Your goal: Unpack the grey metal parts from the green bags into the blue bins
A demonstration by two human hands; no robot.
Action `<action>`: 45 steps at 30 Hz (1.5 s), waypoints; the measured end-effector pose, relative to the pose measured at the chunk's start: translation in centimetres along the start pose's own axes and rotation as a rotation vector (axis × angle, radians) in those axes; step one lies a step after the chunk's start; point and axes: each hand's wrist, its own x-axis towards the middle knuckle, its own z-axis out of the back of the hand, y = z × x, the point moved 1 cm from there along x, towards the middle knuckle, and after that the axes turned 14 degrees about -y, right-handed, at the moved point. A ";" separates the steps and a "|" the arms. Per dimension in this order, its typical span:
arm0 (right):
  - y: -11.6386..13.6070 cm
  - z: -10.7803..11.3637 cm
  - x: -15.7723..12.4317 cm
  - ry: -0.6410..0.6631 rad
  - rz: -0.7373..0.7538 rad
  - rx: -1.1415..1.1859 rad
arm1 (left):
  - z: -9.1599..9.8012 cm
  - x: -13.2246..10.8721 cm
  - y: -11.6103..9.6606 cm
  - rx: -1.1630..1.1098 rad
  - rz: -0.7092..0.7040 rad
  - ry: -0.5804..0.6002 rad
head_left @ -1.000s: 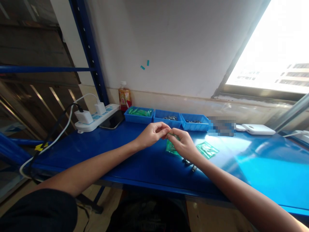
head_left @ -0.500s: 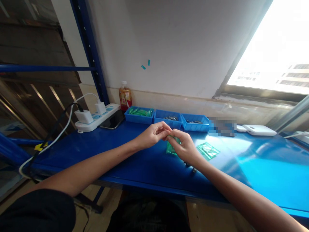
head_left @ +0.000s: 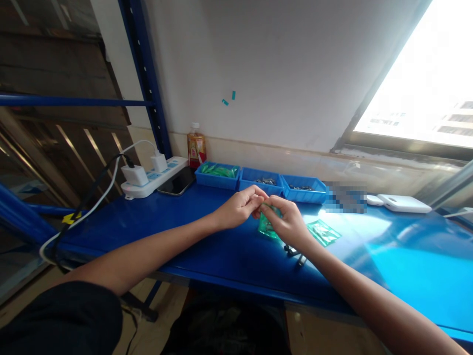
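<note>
My left hand (head_left: 240,207) and my right hand (head_left: 286,223) meet above the blue table (head_left: 207,241), fingertips pinched together on a small green plastic bag (head_left: 266,226) that hangs below them. Both hands are closed on the bag's top edge. A second green bag (head_left: 323,231) lies flat on the table just right of my right hand. A few small dark metal parts (head_left: 293,252) lie under my right wrist.
Three blue trays stand along the wall: one with green bags (head_left: 218,172), two with small metal parts (head_left: 263,181) (head_left: 303,188). A phone (head_left: 177,185), a white power strip with chargers (head_left: 146,177), a bottle (head_left: 195,145) and a white device (head_left: 401,202) lie around them.
The hands keep pinching the green bag at the same spot. The view has shifted slightly, so everything sits a little further right.
</note>
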 end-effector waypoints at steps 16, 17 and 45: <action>-0.4 1.2 0.7 -0.281 0.222 -0.104 | 0.2 0.7 0.1 -0.148 0.155 0.001; -0.6 1.3 0.8 -0.317 0.287 -0.138 | 0.1 0.7 0.4 -0.144 0.212 -0.024; -2.6 0.1 1.1 -0.279 -0.193 0.113 | 1.1 1.4 1.5 -0.039 0.034 -0.432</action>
